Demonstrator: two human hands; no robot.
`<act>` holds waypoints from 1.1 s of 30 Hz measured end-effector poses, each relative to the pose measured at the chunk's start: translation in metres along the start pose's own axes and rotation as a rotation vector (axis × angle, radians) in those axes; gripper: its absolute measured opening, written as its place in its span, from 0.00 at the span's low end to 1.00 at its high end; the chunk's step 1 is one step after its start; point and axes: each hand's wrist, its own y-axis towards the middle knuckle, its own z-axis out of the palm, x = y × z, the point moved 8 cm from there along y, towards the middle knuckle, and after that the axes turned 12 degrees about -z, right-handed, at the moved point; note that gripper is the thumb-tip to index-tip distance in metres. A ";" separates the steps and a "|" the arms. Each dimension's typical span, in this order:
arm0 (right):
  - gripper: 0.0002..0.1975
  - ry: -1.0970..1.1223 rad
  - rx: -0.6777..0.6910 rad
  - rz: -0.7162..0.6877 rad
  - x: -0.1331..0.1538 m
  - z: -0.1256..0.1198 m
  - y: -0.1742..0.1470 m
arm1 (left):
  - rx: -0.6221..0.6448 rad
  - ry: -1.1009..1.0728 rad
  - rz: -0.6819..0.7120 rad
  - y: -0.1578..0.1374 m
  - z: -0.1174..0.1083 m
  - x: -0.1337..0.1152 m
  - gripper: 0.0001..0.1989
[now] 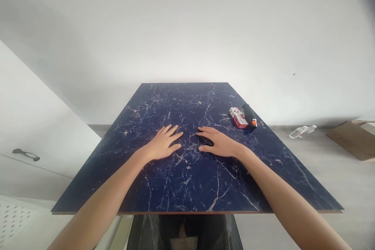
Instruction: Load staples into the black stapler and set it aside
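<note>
My left hand [164, 143] lies palm down on the blue marble-patterned tabletop [187, 179], fingers spread and holding nothing. To its right, my right hand [219, 142] also rests palm down with its fingers apart. A dark patch shows between its thumb and fingers; whether it is shadow or a small black object, I cannot tell. Beyond the right hand, a red-and-white box [239, 118] lies near the table's right edge. Right beside it is a black cylindrical object [249, 115] with an orange mark at its near end.
A white wall [187, 27] stands behind the table. On the floor to the right are a clear plastic bottle [301, 131] and a cardboard box [351, 138]. A white cabinet front with a dark handle [25, 154] is at the left.
</note>
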 end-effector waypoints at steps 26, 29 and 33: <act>0.42 -0.024 -0.032 -0.030 0.002 0.002 0.000 | -0.023 0.022 -0.008 0.002 -0.003 0.000 0.28; 0.36 -0.062 -0.188 -0.029 -0.001 -0.020 -0.003 | -0.155 0.000 0.051 0.001 -0.018 -0.006 0.25; 0.28 -0.236 -0.632 0.177 -0.033 -0.084 -0.039 | -0.355 -0.061 0.091 -0.004 -0.042 -0.012 0.21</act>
